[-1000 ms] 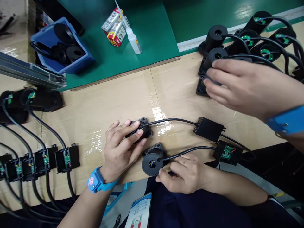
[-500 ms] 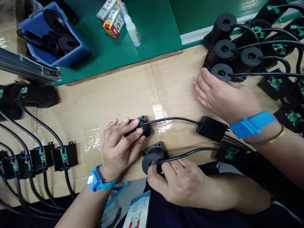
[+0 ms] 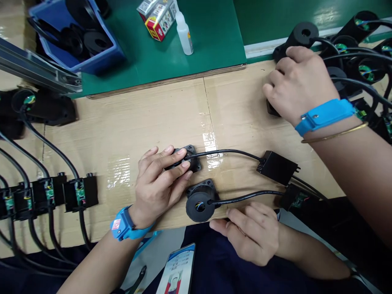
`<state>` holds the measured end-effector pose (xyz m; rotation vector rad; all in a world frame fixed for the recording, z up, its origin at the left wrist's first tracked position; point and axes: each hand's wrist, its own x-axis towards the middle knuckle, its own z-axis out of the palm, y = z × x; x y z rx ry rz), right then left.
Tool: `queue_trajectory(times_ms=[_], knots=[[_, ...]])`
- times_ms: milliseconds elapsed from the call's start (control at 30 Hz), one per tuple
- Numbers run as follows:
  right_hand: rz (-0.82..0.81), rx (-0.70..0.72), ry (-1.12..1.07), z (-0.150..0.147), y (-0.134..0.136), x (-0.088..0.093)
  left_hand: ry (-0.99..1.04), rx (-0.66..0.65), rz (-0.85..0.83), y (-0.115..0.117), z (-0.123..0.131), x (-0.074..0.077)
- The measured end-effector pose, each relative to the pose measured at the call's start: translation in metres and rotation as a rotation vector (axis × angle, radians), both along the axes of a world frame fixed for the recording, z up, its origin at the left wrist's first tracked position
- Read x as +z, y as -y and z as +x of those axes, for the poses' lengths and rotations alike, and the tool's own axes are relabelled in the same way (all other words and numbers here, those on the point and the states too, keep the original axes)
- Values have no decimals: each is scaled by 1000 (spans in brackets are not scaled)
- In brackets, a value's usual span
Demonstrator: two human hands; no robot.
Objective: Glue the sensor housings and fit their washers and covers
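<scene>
head view, lower middle of the frame: the left hand [image 3: 159,179] lies with fingers curled over a black flanged housing [image 3: 188,159] on the cardboard sheet [image 3: 147,122], pressing it down, its cable [image 3: 226,152] running right to a black box [image 3: 278,166]. just below, a second housing [image 3: 200,202] with coloured wires in its round opening rests at the sheet's edge; the right hand [image 3: 251,232] sits just beside it, fingers loosely spread and holding nothing, fingertips near its cable. at upper right a co-worker's hand [image 3: 298,83] with a blue wrist strap [image 3: 324,116] rests on a cluster of similar black parts [image 3: 349,57]. a blue bin [image 3: 105,61] sits upper left, and a glue bottle [image 3: 184,34] at the top middle, both on the green mat [image 3: 199,57].
</scene>
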<state>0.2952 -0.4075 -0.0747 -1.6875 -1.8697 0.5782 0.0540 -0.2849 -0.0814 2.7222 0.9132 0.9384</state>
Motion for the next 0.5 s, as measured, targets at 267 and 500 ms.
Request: queue_trajectory(times_ms=[267,500], knots=[[299,238,59,-16,22,-5,8,0,18,-1,1,0],[659,306,328,-19,9,12,5,0,14,-1,2,1]])
